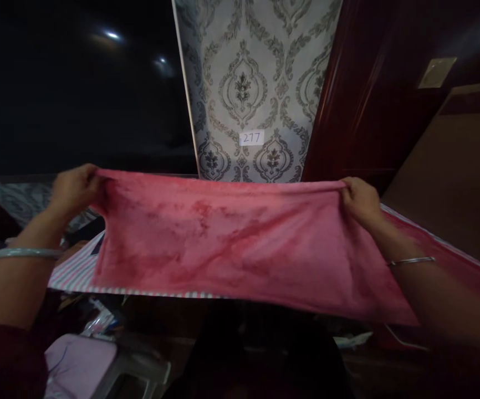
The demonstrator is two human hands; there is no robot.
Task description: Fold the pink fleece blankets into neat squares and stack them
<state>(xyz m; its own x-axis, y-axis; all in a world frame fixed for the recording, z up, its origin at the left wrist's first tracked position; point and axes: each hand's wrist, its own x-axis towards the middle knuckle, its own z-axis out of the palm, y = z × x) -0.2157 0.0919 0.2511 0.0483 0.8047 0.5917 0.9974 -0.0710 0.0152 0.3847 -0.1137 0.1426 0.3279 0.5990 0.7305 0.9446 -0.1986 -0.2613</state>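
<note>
Much of the lower frame lies in shadow, and the pink towel (231,244) hides most of the striped surface (73,274) behind it. Stretched across the middle of the frame, the towel shows darker red blotches over a soft nap. The left hand (73,188), at centre left, is closed on its upper corner; the right hand (358,199), at centre right, pinches the other corner. A label reading 277 (251,137) sits on patterned wallpaper (256,72) above.

Head camera looks forward and slightly down, close over a pink towel (240,244) toward the patterned wall (256,72).
</note>
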